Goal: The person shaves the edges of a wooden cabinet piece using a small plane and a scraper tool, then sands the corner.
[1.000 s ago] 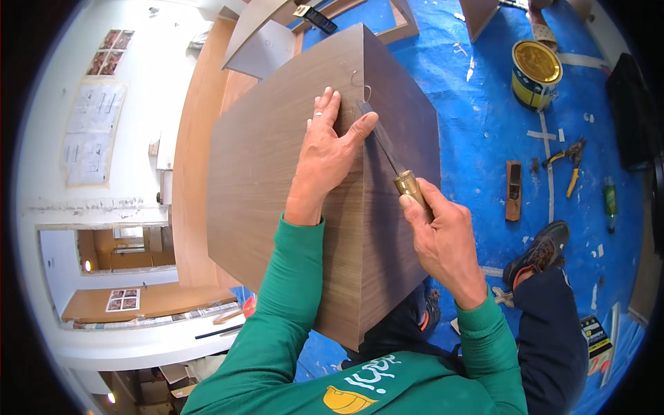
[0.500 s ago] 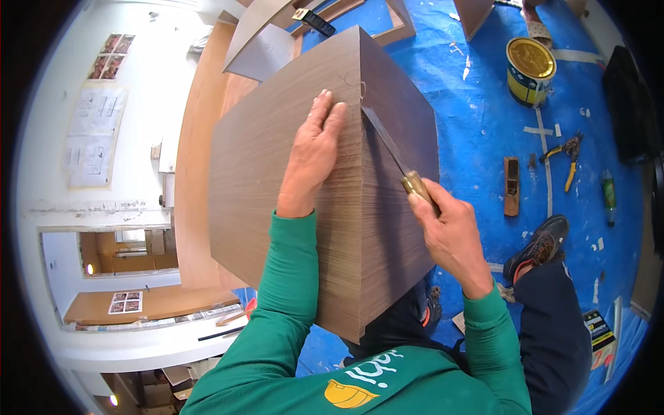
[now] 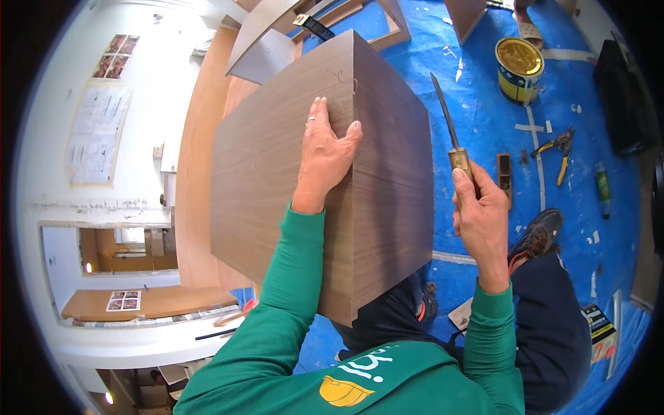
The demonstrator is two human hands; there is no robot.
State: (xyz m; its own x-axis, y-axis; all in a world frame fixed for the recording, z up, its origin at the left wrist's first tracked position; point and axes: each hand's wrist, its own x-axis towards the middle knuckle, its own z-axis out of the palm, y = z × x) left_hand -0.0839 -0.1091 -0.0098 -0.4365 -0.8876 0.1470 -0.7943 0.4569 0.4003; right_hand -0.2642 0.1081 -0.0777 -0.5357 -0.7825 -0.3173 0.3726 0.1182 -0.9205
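A large box [image 3: 283, 180] covered in brown wood-grain veneer stands before me, one upright edge toward me. My left hand [image 3: 328, 152] lies open on its left face, fingers stretched toward the far end and the thumb at the edge. Thin curled shavings [image 3: 346, 77] cling near the far part of that edge. My right hand [image 3: 482, 211] is closed round the wooden handle of a file [image 3: 449, 121]. Its long, narrow dark blade points away from me, above the floor to the right of the box and apart from it.
Blue sheeting [image 3: 470, 138] covers the floor. On it at right are a paint can [image 3: 519, 69], a hand plane [image 3: 504, 176], yellow-handled snips [image 3: 559, 155] and a green bottle [image 3: 603, 190]. Wooden carcasses [image 3: 270, 41] stand beyond the box. Another person's foot [image 3: 529, 31] shows at far right.
The file has come off the box's edge and swung right, its blade now pointing away from me. My left hand has shifted slightly, with its thumb spread toward the edge.
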